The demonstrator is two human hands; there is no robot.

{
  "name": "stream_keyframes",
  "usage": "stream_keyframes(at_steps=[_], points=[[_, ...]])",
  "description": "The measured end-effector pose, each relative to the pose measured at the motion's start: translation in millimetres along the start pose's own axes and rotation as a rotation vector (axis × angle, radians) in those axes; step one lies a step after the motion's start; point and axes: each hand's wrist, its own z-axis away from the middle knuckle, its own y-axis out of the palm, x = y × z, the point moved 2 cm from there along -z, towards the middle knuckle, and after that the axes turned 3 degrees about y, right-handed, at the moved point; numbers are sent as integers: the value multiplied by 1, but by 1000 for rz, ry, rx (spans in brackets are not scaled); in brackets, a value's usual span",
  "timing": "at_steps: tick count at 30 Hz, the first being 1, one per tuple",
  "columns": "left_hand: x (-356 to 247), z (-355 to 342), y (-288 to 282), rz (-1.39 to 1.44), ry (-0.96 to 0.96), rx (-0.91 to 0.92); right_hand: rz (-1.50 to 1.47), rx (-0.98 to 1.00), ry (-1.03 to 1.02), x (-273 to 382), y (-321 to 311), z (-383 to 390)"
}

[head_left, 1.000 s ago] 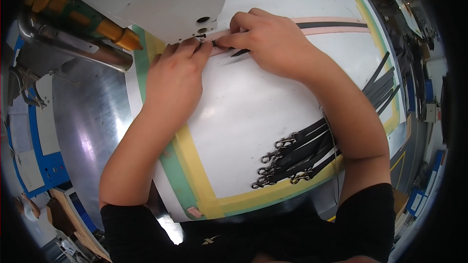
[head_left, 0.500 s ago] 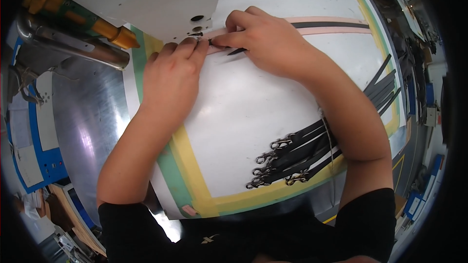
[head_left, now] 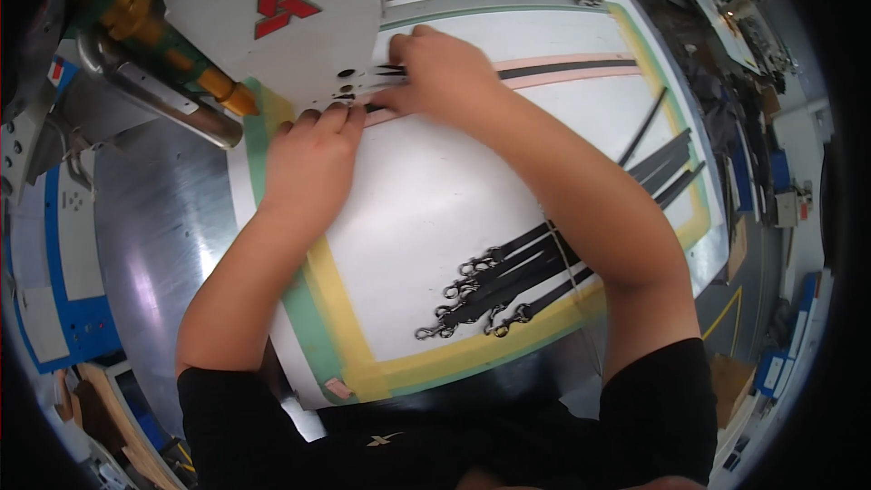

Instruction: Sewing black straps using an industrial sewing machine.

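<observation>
Toward the far left corner of the white table (head_left: 426,200), both hands work close together, the black strap (head_left: 572,68) running rightward from under the right hand (head_left: 445,73) along a pink strip (head_left: 581,79), roughly parallel to the far edge. Nearer that length, the right hand has thumb and fingers drawn in; what they pinch is unclear. Just left, the left hand (head_left: 313,159) rests bent-fingered, its hold hidden. A grey machine head (head_left: 227,27) overhangs; clipped straps (head_left: 499,295) lie by the near edge.
</observation>
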Motion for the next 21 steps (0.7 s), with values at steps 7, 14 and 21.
stream_keyframes(at_steps=[7,14,21], points=[[9,5,0,23,-27,50,168,163,66,7,-5,-14],[6,7,0,15,-19,14,320,195,153,-64,-41,-7],[3,7,0,-9,-38,34,427,198,358,-161,-78,3]])
